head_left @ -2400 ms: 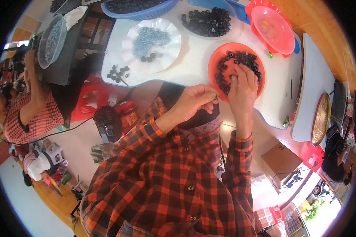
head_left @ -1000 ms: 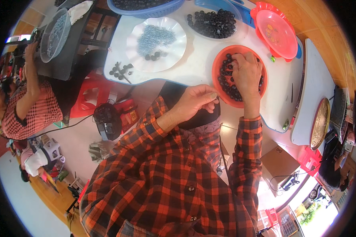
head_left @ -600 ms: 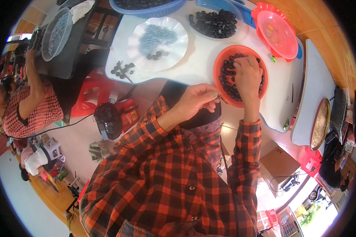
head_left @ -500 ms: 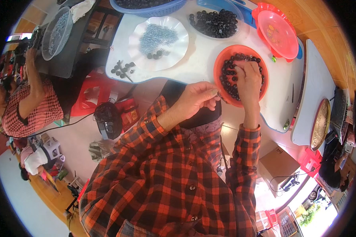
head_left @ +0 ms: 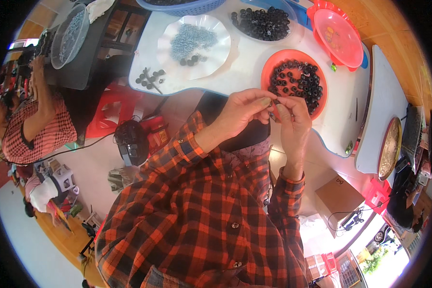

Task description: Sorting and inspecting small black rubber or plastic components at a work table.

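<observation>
My left hand (head_left: 242,114) and my right hand (head_left: 294,120) meet at the near edge of an orange-red bowl (head_left: 265,72). Both pinch with thumb and fingertips. A small dark piece (head_left: 275,102) shows between the fingertips, mostly hidden, and probably one of the bowl's round parts. What my left fingers hold by themselves cannot be made out. Inside the bowl lie many small black ring-like parts (head_left: 314,91), thickest along its right side. Left of it, a white scalloped plate (head_left: 216,62) carries a heap of small clear bluish pieces (head_left: 189,41) and several black parts.
Behind stands a clear tub of black parts (head_left: 261,23), beside a blue basket (head_left: 187,8). A red tray (head_left: 338,38) is at the table's right. Several black discs (head_left: 150,79) lie at the table's left corner. Another person (head_left: 38,122) sits at a dark table on the left.
My right hand has come out of the bowl, back toward me, to meet my left hand. The left has shifted slightly right. A dark piece now shows between the fingertips.
</observation>
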Action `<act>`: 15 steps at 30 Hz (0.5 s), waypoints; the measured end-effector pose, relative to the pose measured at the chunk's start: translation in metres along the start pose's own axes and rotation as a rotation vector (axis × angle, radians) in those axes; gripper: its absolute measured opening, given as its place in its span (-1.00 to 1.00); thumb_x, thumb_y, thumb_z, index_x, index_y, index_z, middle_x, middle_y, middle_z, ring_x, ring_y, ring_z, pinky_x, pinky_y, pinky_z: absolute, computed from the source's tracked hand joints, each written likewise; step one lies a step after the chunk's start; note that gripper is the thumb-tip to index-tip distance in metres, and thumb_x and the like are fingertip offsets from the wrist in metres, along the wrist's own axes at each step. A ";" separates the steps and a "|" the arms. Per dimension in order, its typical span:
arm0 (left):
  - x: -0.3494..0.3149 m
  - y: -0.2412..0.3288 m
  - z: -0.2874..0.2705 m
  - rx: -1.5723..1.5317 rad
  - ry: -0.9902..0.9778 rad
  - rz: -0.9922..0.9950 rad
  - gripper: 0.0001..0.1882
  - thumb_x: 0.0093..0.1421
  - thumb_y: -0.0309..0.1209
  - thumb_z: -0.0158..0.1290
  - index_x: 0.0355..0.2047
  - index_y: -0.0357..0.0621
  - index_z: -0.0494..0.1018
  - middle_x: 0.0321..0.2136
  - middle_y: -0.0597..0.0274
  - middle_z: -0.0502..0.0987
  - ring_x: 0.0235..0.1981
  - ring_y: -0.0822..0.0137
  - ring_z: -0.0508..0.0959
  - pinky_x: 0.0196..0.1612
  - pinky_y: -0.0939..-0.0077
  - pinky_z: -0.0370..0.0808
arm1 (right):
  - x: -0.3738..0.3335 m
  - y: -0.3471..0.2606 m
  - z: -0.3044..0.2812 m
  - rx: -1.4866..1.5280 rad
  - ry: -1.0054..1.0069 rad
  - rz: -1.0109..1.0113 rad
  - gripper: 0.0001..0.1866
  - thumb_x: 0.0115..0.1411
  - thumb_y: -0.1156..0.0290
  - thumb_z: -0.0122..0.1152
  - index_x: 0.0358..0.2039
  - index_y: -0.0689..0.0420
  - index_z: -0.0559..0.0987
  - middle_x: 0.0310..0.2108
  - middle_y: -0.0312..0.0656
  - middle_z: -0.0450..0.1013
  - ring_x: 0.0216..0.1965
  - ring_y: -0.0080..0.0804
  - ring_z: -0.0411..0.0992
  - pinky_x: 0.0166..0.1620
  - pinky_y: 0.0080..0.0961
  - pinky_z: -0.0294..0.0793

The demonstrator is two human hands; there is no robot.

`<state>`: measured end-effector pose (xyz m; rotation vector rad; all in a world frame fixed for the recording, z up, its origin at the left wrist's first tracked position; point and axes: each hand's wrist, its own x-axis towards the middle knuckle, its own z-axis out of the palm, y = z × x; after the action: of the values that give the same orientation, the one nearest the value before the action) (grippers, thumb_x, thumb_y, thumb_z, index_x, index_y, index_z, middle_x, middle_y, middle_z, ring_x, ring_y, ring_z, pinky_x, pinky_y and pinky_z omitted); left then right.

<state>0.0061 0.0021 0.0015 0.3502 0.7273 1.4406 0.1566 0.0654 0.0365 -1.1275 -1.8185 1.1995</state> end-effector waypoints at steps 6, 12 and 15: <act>-0.001 0.000 0.003 0.016 -0.009 0.011 -0.74 0.38 -0.46 -0.04 0.02 -0.31 0.46 -0.29 0.21 0.55 -0.38 0.47 0.57 -0.27 0.53 0.60 | -0.005 -0.006 0.005 0.039 0.050 0.047 -0.89 0.20 0.62 0.21 -0.24 0.26 0.60 -0.26 -0.17 0.46 -0.27 -0.46 0.45 -0.22 -0.57 0.45; -0.001 -0.001 0.005 -0.066 -0.014 -0.001 -0.74 0.37 -0.46 -0.03 0.01 -0.32 0.46 -0.29 0.20 0.55 -0.38 0.46 0.56 -0.28 0.52 0.60 | -0.009 -0.002 0.014 0.120 0.158 0.124 -0.89 0.22 0.60 0.21 -0.23 0.26 0.61 -0.25 -0.23 0.46 -0.28 -0.54 0.42 -0.21 -0.63 0.41; -0.003 -0.002 0.004 -0.096 -0.016 -0.003 -0.73 0.37 -0.45 -0.03 0.01 -0.32 0.46 -0.28 0.18 0.55 -0.39 0.44 0.56 -0.29 0.50 0.59 | -0.012 -0.002 0.017 0.188 0.181 0.138 -0.90 0.23 0.60 0.20 -0.23 0.27 0.59 -0.25 -0.23 0.45 -0.29 -0.57 0.41 -0.21 -0.65 0.40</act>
<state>0.0100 0.0001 0.0037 0.2857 0.6432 1.4625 0.1456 0.0484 0.0313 -1.2260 -1.4813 1.2736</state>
